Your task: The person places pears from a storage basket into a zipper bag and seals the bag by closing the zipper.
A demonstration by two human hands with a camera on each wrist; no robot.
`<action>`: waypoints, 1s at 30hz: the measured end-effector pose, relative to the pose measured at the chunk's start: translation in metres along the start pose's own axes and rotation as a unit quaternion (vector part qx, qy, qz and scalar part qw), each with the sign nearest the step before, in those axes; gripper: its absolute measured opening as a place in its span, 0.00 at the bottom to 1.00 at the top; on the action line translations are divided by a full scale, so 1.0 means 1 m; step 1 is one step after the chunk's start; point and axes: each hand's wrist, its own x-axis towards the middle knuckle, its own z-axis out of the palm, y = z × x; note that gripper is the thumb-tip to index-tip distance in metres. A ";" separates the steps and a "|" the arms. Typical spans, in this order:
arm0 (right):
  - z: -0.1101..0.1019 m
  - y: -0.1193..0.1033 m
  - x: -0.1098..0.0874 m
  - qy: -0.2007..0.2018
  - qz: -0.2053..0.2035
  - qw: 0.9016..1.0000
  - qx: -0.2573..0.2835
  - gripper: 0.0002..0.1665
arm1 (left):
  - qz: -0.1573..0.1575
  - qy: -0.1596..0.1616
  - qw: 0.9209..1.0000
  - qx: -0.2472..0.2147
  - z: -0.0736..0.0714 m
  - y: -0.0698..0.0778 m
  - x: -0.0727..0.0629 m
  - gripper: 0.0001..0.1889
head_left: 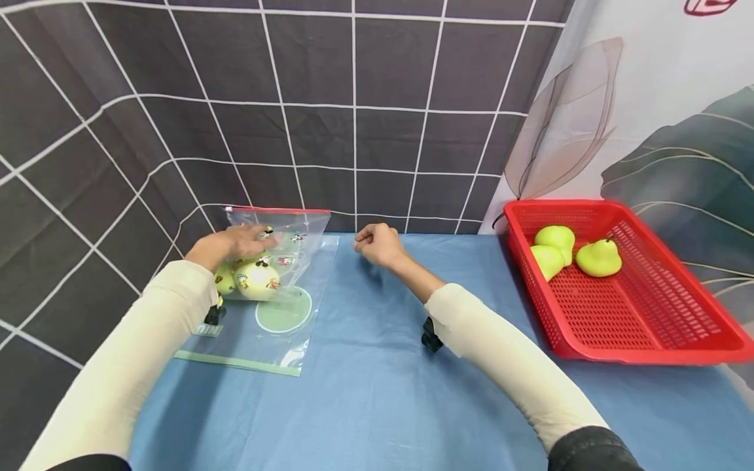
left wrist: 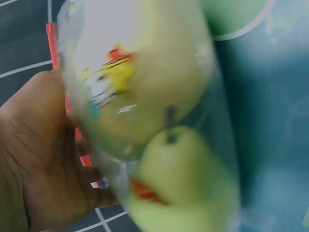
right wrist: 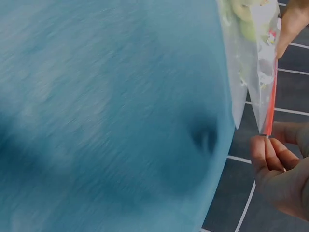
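Observation:
A clear zip bag (head_left: 297, 239) with a red zip strip and cartoon prints holds yellow-green pears (head_left: 259, 278). My left hand (head_left: 235, 243) rests across its upper left part, fingers extended. Close up in the left wrist view, a pear (left wrist: 178, 169) with a stem shows through the plastic. My right hand (head_left: 379, 245) is just right of the bag, fingers curled; the head view shows a gap between it and the strip. Seen from the right wrist, the end of the red strip (right wrist: 271, 108) lines up with those fingertips.
Under the filled bag lies a flat clear bag (head_left: 235, 360) with a green strip and a pale green circle. At the right, a red basket (head_left: 642, 327) contains three pears (head_left: 599, 258). A dark gridded curtain (head_left: 383, 65) hangs behind the blue cloth (head_left: 377, 392).

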 end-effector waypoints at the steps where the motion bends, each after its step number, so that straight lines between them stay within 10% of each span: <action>1: 0.000 0.002 -0.002 -0.011 -0.001 1.000 -0.005 0.07 | -0.002 0.002 1.000 -0.001 0.003 -0.001 0.001 0.46; 10: -0.010 -0.002 -0.041 -0.090 -0.101 0.982 -0.133 0.09 | 0.002 0.027 1.000 0.009 0.008 0.001 0.000 0.45; 16: -0.051 -0.073 -0.116 -0.202 -0.144 0.937 -0.246 0.17 | 0.080 0.080 0.993 0.035 0.012 0.008 0.007 0.48; 20: -0.052 -0.082 -0.140 -0.243 -0.168 0.905 -0.305 0.27 | 0.143 0.110 0.981 0.064 0.023 0.018 -0.001 0.45; 30: -0.007 -0.107 -0.165 -0.324 -0.246 0.848 -0.338 0.42 | 0.141 0.128 0.977 0.097 0.049 0.027 -0.010 0.47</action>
